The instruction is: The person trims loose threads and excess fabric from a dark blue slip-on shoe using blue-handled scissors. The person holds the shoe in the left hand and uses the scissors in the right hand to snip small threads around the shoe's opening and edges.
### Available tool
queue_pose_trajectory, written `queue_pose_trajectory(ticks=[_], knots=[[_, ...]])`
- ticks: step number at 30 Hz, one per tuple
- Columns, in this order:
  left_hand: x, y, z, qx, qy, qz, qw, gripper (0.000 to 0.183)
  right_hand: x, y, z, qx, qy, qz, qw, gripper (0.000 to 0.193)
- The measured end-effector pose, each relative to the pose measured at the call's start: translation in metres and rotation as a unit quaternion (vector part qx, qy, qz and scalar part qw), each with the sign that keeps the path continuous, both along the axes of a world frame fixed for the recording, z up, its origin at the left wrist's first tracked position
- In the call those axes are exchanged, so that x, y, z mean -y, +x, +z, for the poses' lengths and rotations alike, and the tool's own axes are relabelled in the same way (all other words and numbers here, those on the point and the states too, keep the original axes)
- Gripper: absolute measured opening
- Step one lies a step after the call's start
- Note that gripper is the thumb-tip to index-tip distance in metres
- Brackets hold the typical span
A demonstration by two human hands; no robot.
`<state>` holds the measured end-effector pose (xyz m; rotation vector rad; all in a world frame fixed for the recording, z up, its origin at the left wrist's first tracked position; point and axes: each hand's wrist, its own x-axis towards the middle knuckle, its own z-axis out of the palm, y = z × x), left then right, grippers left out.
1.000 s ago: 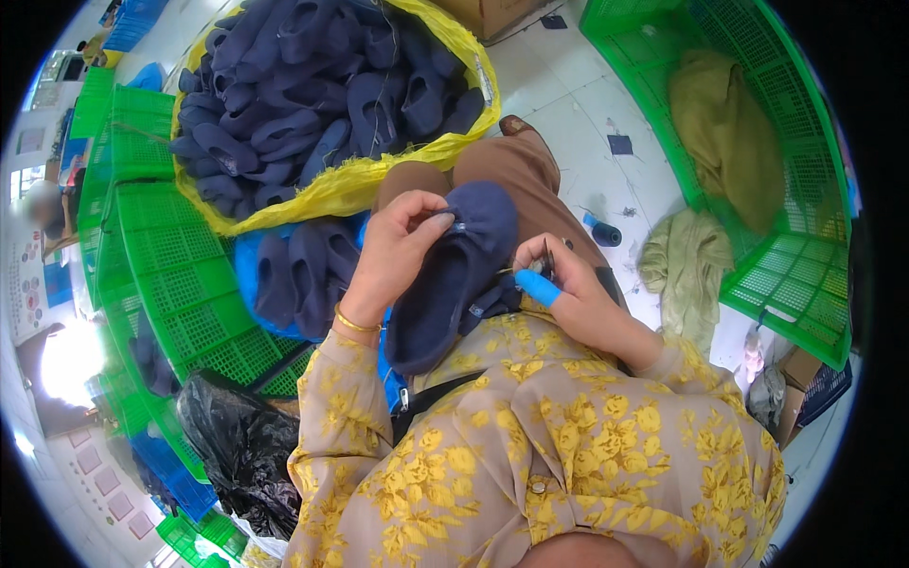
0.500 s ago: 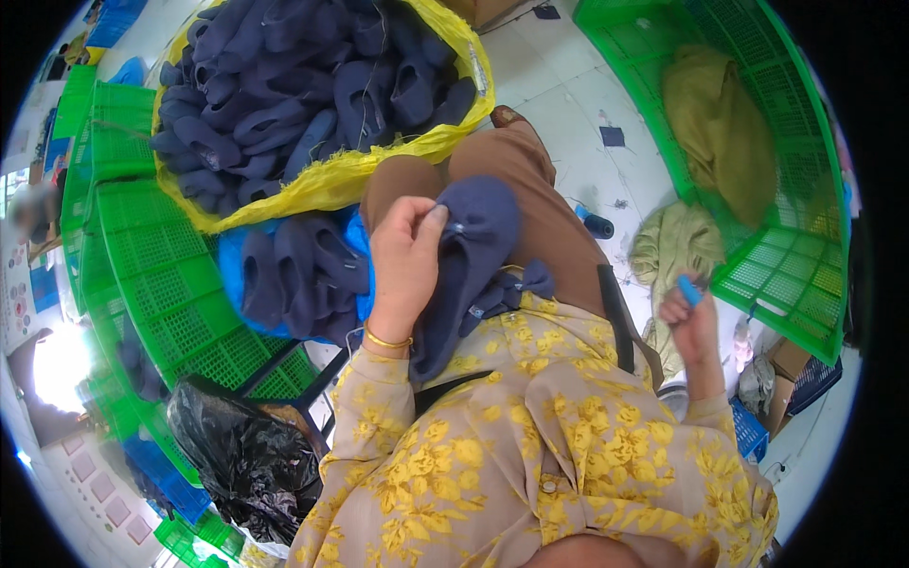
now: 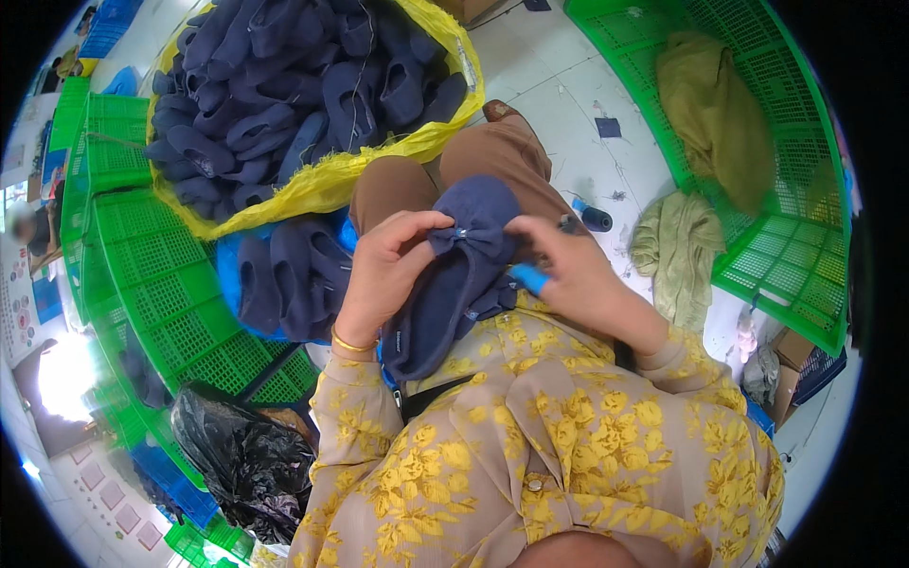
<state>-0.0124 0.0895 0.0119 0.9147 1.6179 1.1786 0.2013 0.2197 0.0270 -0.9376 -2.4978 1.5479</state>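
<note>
A dark blue slip-on shoe [image 3: 417,327] lies tilted over my lap, its toe pointing away from me. A small dark bow [image 3: 471,233] with a shiny ornament sits across its upper. My left hand [image 3: 383,270] pinches the bow's left end between thumb and fingers. At the bow's right end, my right hand [image 3: 578,275] touches with a fingertip, its other fingers curled. A blue wrap [image 3: 529,278] covers one of its digits. Anything small inside those fingers is hidden. Loose dark bows [image 3: 494,301] lie on my lap beside the shoe.
A yellow sack [image 3: 312,194] heaped with dark shoes stands ahead. More shoes [image 3: 294,275] lie on blue plastic at left, next to green crates [image 3: 161,275]. A black bag [image 3: 241,464] sits near left. Right are a green crate [image 3: 786,275], cloth [image 3: 677,251] and a thread spool [image 3: 595,219].
My right hand has come in from the far right to the bow. My left hand has shifted slightly left and down, still gripping, and the shoe's heel has swung left.
</note>
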Motion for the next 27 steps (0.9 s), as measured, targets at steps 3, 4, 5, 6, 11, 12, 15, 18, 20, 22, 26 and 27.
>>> queue_pose_trajectory(ticks=[3,4,5,6,11,12,15,18,20,22,26,27], knots=[[-0.007,-0.004,0.0,-0.017,-0.016,0.003,1.0,0.02,-0.001,-0.008,0.003,0.117,0.101,0.136,0.979,0.025],[-0.01,-0.003,0.001,-0.001,-0.023,0.013,1.0,0.016,-0.003,-0.009,0.005,0.142,0.118,0.175,0.967,0.021],[-0.012,-0.003,0.0,0.009,-0.034,0.022,0.999,0.013,-0.006,-0.007,0.009,0.119,0.067,0.187,0.973,0.017],[-0.015,-0.002,-0.002,0.018,-0.045,0.031,0.998,0.011,-0.01,-0.004,0.013,0.096,0.016,0.199,0.975,0.014],[-0.021,0.008,-0.009,-0.003,-0.033,0.052,0.998,0.014,-0.007,0.0,0.03,-0.136,-0.086,0.067,0.985,0.018],[-0.022,0.01,-0.009,-0.009,-0.036,0.053,0.998,0.015,-0.009,-0.003,0.028,-0.19,-0.049,0.055,0.979,0.025],[-0.023,0.016,-0.012,-0.026,-0.027,0.055,0.998,0.016,-0.014,-0.031,0.019,-0.302,-0.017,0.047,0.952,0.025],[-0.023,0.022,-0.02,-0.01,0.007,0.074,0.997,0.017,0.001,-0.059,0.01,-0.282,-0.251,-0.057,0.924,0.031],[-0.022,0.024,-0.021,-0.025,0.002,0.095,0.995,0.017,0.003,-0.065,0.005,-0.29,-0.349,-0.108,0.884,0.033],[-0.02,0.027,-0.024,-0.033,-0.013,0.123,0.992,0.017,0.009,-0.064,0.011,-0.292,-0.455,-0.176,0.823,0.036],[-0.017,0.033,-0.029,0.031,-0.013,0.181,0.983,0.017,0.023,-0.049,0.016,-0.219,-0.345,-0.184,0.894,0.036],[-0.016,0.034,-0.027,0.059,-0.022,0.193,0.979,0.017,0.026,-0.044,0.017,-0.229,-0.336,-0.177,0.896,0.036]])
